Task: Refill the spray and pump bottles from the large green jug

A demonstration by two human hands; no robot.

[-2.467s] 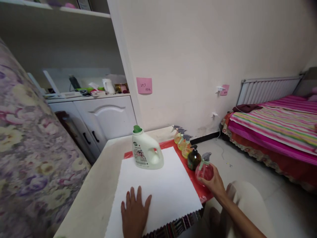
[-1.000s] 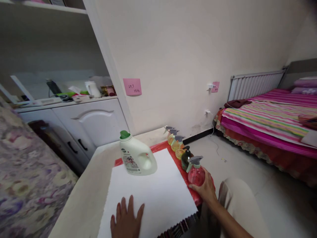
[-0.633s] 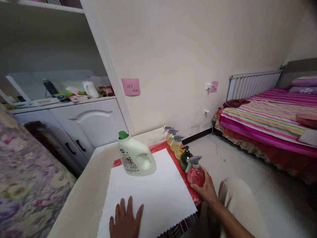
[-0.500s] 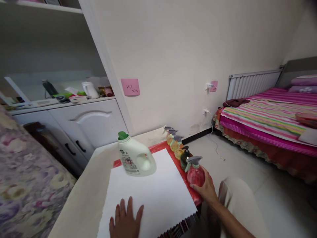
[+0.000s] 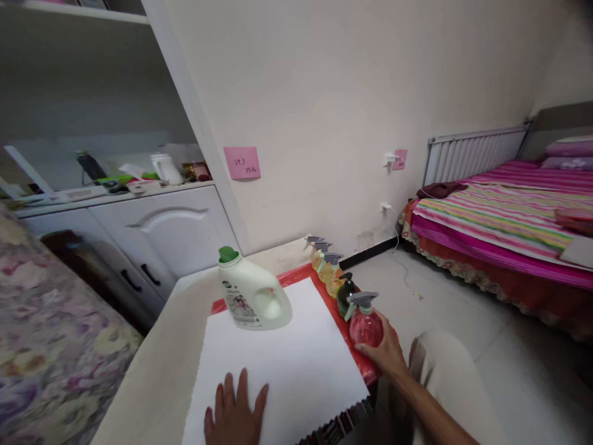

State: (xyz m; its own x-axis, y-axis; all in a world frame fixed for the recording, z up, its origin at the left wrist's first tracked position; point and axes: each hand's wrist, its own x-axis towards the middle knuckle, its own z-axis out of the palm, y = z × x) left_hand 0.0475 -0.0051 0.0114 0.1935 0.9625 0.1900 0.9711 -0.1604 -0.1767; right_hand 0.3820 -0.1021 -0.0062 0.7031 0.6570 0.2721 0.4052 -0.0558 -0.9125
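My right hand (image 5: 385,347) is wrapped round a spray bottle (image 5: 365,327) of pink liquid with a grey trigger head, upright at the table's right edge. Fingers spread, my left hand (image 5: 235,411) lies flat on a white sheet (image 5: 282,364). Beyond it a pale green detergent jug (image 5: 252,296) with a green cap stands at the sheet's far side. A dark pump bottle (image 5: 345,296) is just behind the pink one. Farther back in the same row are several yellowish spray bottles (image 5: 332,278), partly overlapping.
Red plastic (image 5: 331,303) shows under the sheet on the pale table (image 5: 162,327). At left are a floral cloth (image 5: 65,346) and a white cabinet (image 5: 185,235). A bed (image 5: 504,210) stands at the right, with a cable (image 5: 404,272) on the floor.
Nothing on the table has visibly moved, and both hands keep their places. Only the camera view has shifted very slightly.
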